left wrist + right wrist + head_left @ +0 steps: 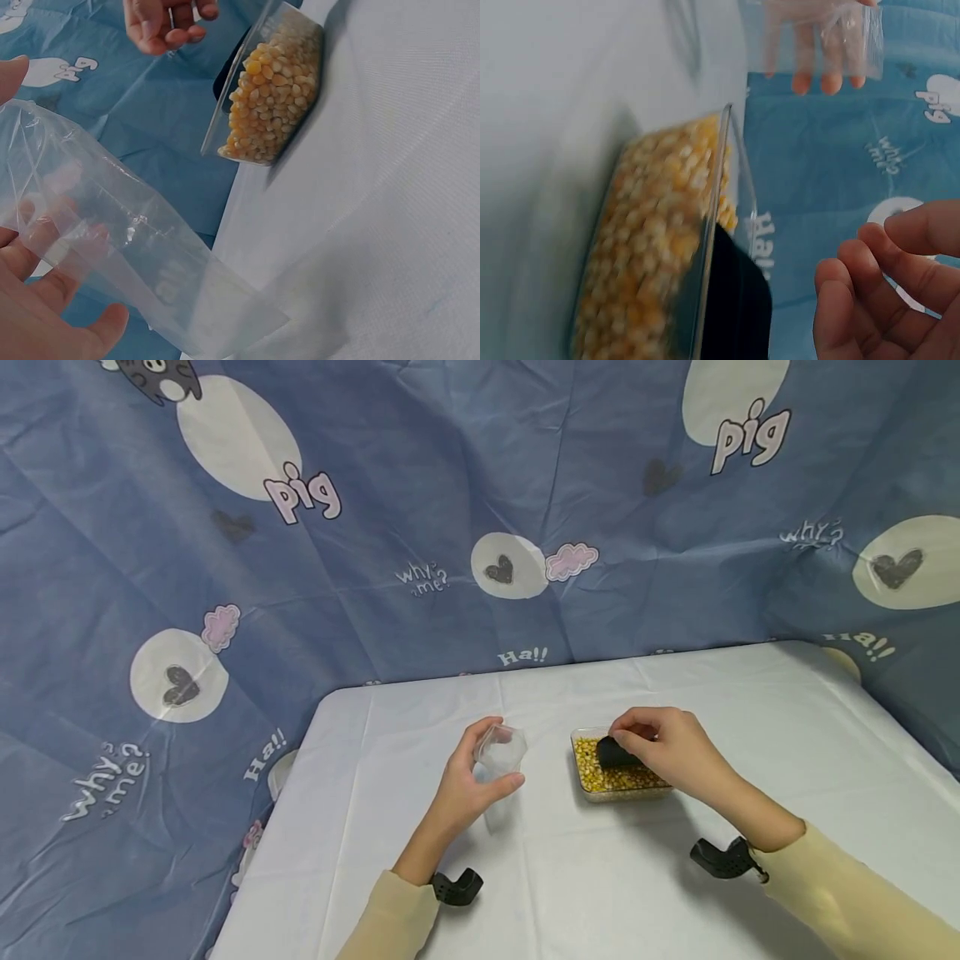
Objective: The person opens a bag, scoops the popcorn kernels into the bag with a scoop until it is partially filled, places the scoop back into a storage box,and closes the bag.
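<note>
currently the left hand grips a clear plastic bag by its upper edge, thumb on one side and fingers behind, holding it upright just above the desk. the left wrist view shows the bag slack and creased; whether its mouth is properly open cannot be told. the right hand is curled over a black scoop and grasps it, the scoop lying in the clear tray of corn kernels. the tray stands on the desk just right of the bag, a small gap between them.

risks, as judged: the bag is limp and held by one hand only, so its opening may fold shut and kernels would spill onto the desk. the gap between tray and bag must be crossed with a loaded scoop; any tilt would shed kernels there. the tray is light and shallow, and a hard dig could push it along the cloth or flick kernels over its low wall.

surroundings: a white cloth covers the desk; a blue printed sheet hangs behind and to both sides. black wrist mounts sit at each cream sleeve. nothing stands between tray and bag.
</note>
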`<state>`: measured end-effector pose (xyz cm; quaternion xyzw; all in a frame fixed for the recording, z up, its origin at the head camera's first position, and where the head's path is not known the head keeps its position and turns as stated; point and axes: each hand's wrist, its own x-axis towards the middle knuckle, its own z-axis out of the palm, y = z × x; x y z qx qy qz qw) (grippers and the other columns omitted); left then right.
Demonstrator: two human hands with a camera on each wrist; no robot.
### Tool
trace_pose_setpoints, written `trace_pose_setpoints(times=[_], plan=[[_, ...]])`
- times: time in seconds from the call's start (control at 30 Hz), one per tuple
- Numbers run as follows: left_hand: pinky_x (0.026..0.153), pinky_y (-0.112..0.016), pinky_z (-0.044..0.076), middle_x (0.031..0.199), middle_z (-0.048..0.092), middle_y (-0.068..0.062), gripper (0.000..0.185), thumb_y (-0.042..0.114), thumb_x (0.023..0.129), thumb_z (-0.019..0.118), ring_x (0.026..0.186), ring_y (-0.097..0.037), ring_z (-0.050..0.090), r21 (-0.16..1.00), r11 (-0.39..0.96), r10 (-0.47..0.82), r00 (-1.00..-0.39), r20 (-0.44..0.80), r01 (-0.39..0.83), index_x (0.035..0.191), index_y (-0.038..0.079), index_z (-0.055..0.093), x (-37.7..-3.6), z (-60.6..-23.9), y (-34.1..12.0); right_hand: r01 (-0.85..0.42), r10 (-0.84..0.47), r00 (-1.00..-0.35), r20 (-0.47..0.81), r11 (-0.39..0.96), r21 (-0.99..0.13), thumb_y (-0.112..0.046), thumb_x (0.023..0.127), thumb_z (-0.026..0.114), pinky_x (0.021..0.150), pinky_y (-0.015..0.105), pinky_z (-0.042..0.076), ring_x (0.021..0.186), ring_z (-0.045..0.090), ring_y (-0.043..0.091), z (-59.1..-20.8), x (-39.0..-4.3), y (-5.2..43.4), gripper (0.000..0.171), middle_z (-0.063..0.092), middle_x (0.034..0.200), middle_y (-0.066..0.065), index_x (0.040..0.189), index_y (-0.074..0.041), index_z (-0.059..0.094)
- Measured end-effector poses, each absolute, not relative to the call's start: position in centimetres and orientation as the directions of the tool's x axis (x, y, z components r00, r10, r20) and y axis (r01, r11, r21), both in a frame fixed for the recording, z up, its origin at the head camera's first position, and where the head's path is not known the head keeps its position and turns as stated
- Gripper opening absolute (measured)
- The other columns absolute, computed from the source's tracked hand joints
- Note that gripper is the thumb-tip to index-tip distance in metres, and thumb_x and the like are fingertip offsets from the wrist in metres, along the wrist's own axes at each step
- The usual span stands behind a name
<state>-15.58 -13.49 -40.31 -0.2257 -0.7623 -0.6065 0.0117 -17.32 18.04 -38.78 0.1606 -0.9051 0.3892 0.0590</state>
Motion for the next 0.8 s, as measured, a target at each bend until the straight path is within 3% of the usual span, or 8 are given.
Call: trace_pose_setpoints(times=[0.17, 0.47, 0.63, 0.8], plan=[[0.104, -0.056, 0.034, 0.139, 0.054, -0.02, 0.075, 0.008, 0.084, 0.08, 0.132, -0.034, 0.047, 0.92, 0.175, 0.329, -0.901, 0.282, 0.352, 0.149, 0.014, 0.041, -16.2, -41.6, -13.6, -0.344, -0.249, -0.939, 0.237, 0.671, -0.657, -0.025, 0.099, 0.067, 0.063, 0.034, 0.048, 0.08, 0.064, 0.014, -38.7, -17.1, 19.4, 0.011, 0.073, 0.092, -0.003, 0.099, -0.02, 0.076], [0.106, -0.057, 0.033, 0.139, 0.056, -0.003, 0.075, 0.015, 0.086, 0.081, 0.131, -0.021, 0.049, 0.91, 0.184, 0.32, -0.898, 0.303, 0.372, 0.149, 0.027, 0.042, -17.4, -43.8, -14.1, -0.372, -0.225, -0.923, 0.312, 0.727, -0.577, -0.018, 0.097, 0.068, 0.067, 0.036, 0.051, 0.083, 0.067, 0.014, -39.1, -16.7, 21.4, 0.008, 0.07, 0.094, -0.008, 0.099, -0.017, 0.076], [0.101, -0.055, 0.039, 0.138, 0.056, -0.001, 0.073, 0.021, 0.086, 0.08, 0.128, -0.019, 0.051, 0.905, 0.173, 0.32, -0.892, 0.321, 0.388, 0.148, 0.029, 0.043, -17.6, -44.1, -14.3, -0.439, -0.244, -0.872, 0.424, 0.772, -0.46, -0.012, 0.092, 0.072, 0.064, 0.035, 0.049, 0.079, 0.063, 0.011, -40.0, -16.5, 22.6, 0.009, 0.066, 0.089, -0.011, 0.099, -0.017, 0.076], [0.098, -0.054, 0.042, 0.137, 0.056, -0.002, 0.072, 0.026, 0.086, 0.08, 0.127, -0.021, 0.051, 0.904, 0.174, 0.323, -0.889, 0.323, 0.391, 0.148, 0.028, 0.043, -17.7, -44.3, -14.4, -0.473, -0.277, -0.834, 0.477, 0.804, -0.361, -0.008, 0.089, 0.073, 0.06, 0.035, 0.047, 0.082, 0.065, 0.017, -40.9, -16.4, 23.8, 0.019, 0.067, 0.097, -0.006, 0.105, -0.017, 0.075]])
